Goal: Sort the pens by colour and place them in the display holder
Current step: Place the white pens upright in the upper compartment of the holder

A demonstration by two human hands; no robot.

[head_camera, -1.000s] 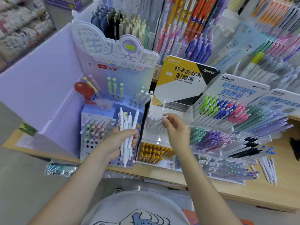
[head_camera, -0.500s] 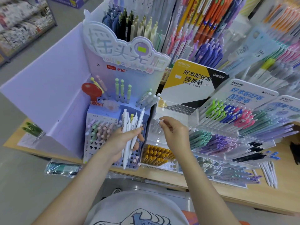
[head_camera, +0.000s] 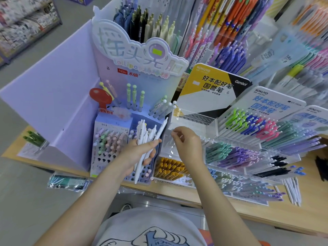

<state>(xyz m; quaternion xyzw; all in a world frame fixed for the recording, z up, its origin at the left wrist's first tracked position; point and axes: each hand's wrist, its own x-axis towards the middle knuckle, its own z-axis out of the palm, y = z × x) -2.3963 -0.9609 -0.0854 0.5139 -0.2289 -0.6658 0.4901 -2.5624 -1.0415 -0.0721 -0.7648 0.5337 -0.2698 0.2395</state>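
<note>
My left hand [head_camera: 136, 153] grips a bundle of several white pens [head_camera: 144, 134], held upright in front of the purple perforated stand [head_camera: 148, 174]. My right hand [head_camera: 189, 146] hovers over the left compartment of the clear acrylic display holder [head_camera: 197, 119], fingers curled, thumb and forefinger pinching the top of a single white pen [head_camera: 173, 133]. That pen's body is mostly hidden behind my fingers and the acrylic glare. The holder's other sections carry rows of green, blue, pink, teal and purple pens [head_camera: 252, 123].
A lavender lollipop-pen display [head_camera: 138, 52] stands behind my left hand. Yellow-capped pens [head_camera: 170, 168] lie in a tray under my right hand. Several loose white pens [head_camera: 292, 190] rest on the wooden counter [head_camera: 266, 215] at right. A wrapped packet [head_camera: 67, 181] overhangs the counter's left.
My right hand has shifted slightly left and lower over the holder's left compartment, still pinching the pen top. My left hand keeps the same bundle. The view has tilted a little.
</note>
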